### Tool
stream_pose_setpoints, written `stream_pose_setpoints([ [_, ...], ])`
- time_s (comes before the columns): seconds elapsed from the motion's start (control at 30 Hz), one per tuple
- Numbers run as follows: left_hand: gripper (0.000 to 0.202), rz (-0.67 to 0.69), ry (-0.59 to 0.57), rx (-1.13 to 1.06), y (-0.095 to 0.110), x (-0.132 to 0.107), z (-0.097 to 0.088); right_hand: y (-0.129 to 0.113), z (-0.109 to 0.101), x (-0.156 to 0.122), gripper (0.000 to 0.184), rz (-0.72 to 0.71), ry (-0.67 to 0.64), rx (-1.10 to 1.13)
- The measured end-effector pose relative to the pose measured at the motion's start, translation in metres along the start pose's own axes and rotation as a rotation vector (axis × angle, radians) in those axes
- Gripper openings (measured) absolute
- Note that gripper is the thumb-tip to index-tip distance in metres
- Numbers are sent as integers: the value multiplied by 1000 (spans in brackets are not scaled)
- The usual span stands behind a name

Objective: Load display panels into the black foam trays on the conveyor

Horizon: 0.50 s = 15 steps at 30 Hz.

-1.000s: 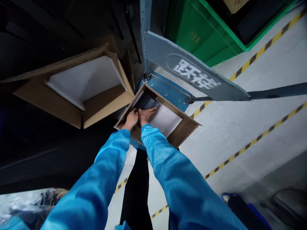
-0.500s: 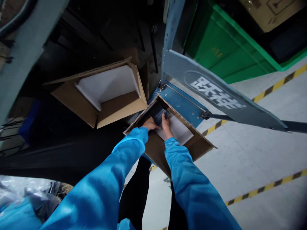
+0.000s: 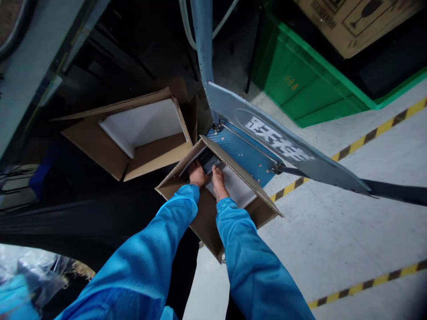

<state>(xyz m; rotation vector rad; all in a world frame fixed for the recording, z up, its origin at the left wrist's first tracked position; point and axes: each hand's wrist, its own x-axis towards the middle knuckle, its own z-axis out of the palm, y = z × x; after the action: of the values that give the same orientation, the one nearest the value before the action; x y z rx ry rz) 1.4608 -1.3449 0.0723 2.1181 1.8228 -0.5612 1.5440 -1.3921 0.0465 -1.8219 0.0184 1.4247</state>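
Observation:
Both of my hands reach down into an open cardboard box [image 3: 267,212] with white sheet lining its bottom. Between them is a stack of dark, flat pieces [image 3: 208,159], set at the box's far left end; their exact kind is not clear. My left hand [image 3: 198,174] lies against the stack's left and near side, its fingers bent onto it. On the other side, my right hand [image 3: 219,181] presses the stack's right edge, thumb upward. Parts of the fingers are hidden by the hands themselves.
The box rests on a blue platform trolley [image 3: 245,149] with a grey handle frame [image 3: 230,100]. A second open, white-lined carton [image 3: 156,161] stands to the left. Behind on the right is a green crate [image 3: 300,89] holding a printed carton [image 3: 356,22]. Yellow-black tape [image 3: 376,131] crosses the floor.
The stack sits closer to the box's left end, and my hands have shifted with it. My left hand's fingers have moved to the stack's left side. The camera view has also shifted.

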Motion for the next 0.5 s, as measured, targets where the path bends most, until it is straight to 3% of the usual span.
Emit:
stream_pose_setpoints([
  [0.07,93,-1,-39,-21,2,-1,-3,0,-7,-13,21,25,30,-9],
  [0.17,91,6,-102,-85,4,-2,-12,0,-35,-56,32,5,53,16],
  [0.3,87,-47,-158,-159,8,-2,-35,3,-96,-155,39,-102,-104,172],
  [0.37,82,-106,-211,-211,12,-7,-52,10,-126,-208,43,-68,-177,195],
  [0.5,65,-180,-302,-363,14,-48,-97,30,-176,-288,49,60,-164,173],
])
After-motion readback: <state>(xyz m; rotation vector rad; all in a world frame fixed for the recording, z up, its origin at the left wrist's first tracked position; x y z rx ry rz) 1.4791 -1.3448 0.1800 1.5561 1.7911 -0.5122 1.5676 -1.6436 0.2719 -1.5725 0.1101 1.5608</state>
